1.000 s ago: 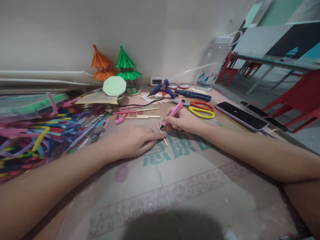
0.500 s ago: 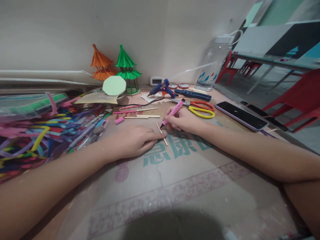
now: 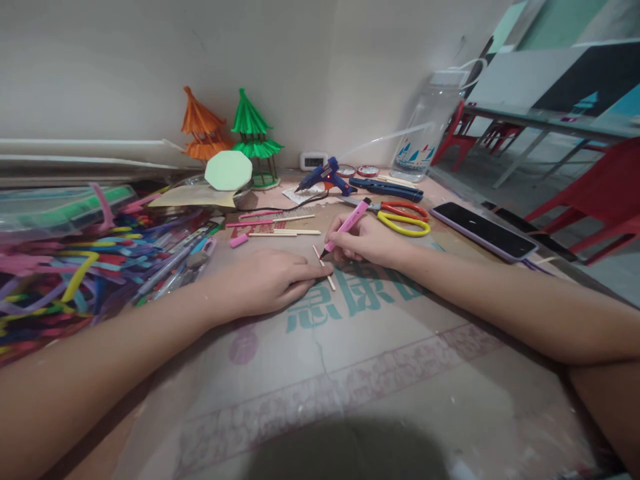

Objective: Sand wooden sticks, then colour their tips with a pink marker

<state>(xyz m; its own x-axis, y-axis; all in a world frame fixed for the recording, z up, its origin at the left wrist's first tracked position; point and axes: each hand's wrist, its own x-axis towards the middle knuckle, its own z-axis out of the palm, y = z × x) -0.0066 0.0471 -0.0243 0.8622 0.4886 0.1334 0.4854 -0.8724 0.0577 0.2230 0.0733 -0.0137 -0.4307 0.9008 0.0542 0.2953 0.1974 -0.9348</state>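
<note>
My right hand (image 3: 363,239) is closed round a pink marker (image 3: 353,221), its dark tip at the upper part of a thin wooden stick (image 3: 331,283). With its index finger, my left hand (image 3: 280,279) presses that stick on the covered cardboard; the fingers lie together. The stick's upper end looks pink. Left of the stick's top, behind my left hand, lie the pink marker cap (image 3: 239,241), plain sticks (image 3: 285,233) and sticks coloured pink (image 3: 250,225).
Pipe cleaners (image 3: 75,273) crowd the left side. Orange (image 3: 200,123) and green (image 3: 253,127) pavilion models stand at the wall. Farther right are a glue gun (image 3: 325,175), a blue cutter (image 3: 387,189), scissors (image 3: 404,223), a phone (image 3: 484,231) and a bottle (image 3: 420,133).
The marker tip has shifted very slightly along the stick, and the stick's upper end looks pinker. My left hand has stayed in place.
</note>
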